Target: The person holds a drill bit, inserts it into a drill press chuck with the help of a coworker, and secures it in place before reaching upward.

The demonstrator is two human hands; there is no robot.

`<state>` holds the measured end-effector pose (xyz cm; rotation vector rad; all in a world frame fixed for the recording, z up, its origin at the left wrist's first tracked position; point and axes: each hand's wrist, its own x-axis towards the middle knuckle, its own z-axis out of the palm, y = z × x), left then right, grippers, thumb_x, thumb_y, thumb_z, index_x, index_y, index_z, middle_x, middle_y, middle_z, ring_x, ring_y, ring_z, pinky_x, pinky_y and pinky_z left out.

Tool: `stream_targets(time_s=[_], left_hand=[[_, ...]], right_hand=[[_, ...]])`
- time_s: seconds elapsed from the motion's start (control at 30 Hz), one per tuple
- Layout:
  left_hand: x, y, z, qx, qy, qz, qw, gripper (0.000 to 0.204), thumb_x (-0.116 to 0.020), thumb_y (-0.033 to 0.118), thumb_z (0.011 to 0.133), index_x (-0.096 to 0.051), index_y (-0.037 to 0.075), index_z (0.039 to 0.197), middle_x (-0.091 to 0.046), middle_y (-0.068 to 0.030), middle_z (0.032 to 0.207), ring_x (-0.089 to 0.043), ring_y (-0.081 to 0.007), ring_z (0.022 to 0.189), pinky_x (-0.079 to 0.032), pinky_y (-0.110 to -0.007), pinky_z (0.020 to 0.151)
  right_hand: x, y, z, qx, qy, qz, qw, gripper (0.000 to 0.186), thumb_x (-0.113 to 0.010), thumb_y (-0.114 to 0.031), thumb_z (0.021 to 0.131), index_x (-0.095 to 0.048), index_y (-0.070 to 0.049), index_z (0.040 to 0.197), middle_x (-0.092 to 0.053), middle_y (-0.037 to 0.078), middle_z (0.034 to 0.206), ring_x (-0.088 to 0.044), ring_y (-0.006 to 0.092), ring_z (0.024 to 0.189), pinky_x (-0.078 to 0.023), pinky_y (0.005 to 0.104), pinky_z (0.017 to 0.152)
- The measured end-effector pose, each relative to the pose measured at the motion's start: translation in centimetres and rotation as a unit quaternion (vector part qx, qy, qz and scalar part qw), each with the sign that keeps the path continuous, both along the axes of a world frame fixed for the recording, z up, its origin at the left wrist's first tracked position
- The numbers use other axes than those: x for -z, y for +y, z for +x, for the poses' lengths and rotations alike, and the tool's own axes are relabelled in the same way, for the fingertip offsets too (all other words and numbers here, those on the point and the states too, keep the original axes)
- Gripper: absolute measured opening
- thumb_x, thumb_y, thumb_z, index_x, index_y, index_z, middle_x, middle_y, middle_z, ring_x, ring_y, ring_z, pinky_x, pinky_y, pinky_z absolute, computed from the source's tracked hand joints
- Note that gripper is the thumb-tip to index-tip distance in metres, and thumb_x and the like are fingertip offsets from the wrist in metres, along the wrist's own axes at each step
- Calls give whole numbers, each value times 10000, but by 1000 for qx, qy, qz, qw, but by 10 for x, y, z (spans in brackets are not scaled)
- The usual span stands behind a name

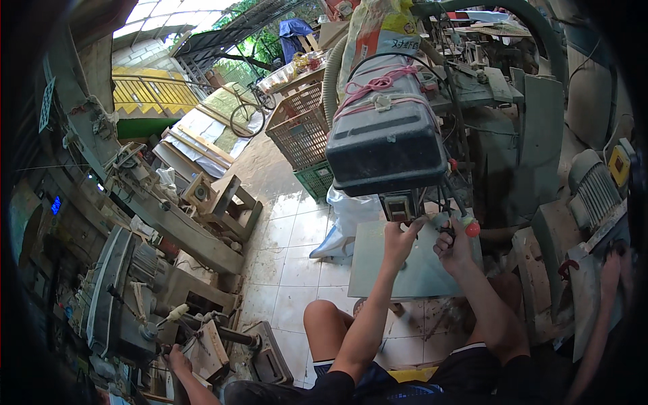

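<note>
Bare knee (322,317) lowest, close under the grey drill-press tabletop (378,270). Left hand (398,237) up at the chuck (399,208), fingers part-open, touching, not clamped. Right hand (453,244) closed round the red-knobbed feed lever (470,228). Likely risk: lever pulled down, pinching fingers at the chuck.

Two hands (403,237), one drill press (386,138), two crates (298,128).

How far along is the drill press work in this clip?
Early, setup stage. The left hand reaches up under the drill head at the chuck area; the right hand grips the feed lever with the red knob. The grey table shows no workpiece, so loading and drilling appear left.
</note>
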<state>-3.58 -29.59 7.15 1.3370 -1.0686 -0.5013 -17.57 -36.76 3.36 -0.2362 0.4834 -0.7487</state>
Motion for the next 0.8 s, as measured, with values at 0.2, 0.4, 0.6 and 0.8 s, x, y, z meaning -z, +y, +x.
stream_targets(time_s=[0.2, 0.4, 0.6, 0.8], left_hand=[[3, 2, 21, 48, 3, -15, 999, 306, -644, 242, 886, -652, -20, 1045, -650, -34, 974, -560, -122, 909, -438, -287, 815], [-6, 13, 46, 63, 48, 150, 986, 279, -643, 239, 883, -688, -32, 931, -653, -24, 841, -573, -93, 728, -446, -244, 655], [-15, 6, 12, 38, -17, -36, 999, 177, -688, 124, 835, -679, -29, 924, -669, -38, 880, -579, -109, 779, -449, -265, 702], [-21, 7, 9, 36, 1, 36, 999, 160, -707, 92, 801, -666, -32, 893, -665, -42, 876, -571, -110, 802, -444, -277, 743]], right_hand=[[-11, 5, 1, -29, 28, -222, 974, 253, -545, -335, 974, -565, -84, 948, -427, -25, 627, -425, 109, 566, -364, 275, 585], [-9, 6, 3, -69, 69, -344, 934, 183, -556, -194, 971, -611, -31, 1034, -582, 26, 833, -545, 129, 751, -437, 288, 705], [-6, -1, -3, -77, 82, -403, 908, 142, -540, -129, 956, -591, -36, 1050, -590, 27, 861, -598, 129, 800, -464, 285, 787], [-8, -3, -1, -88, 93, -448, 885, 187, -538, -124, 943, -554, -21, 1099, -586, 26, 912, -604, 121, 812, -482, 276, 753]])
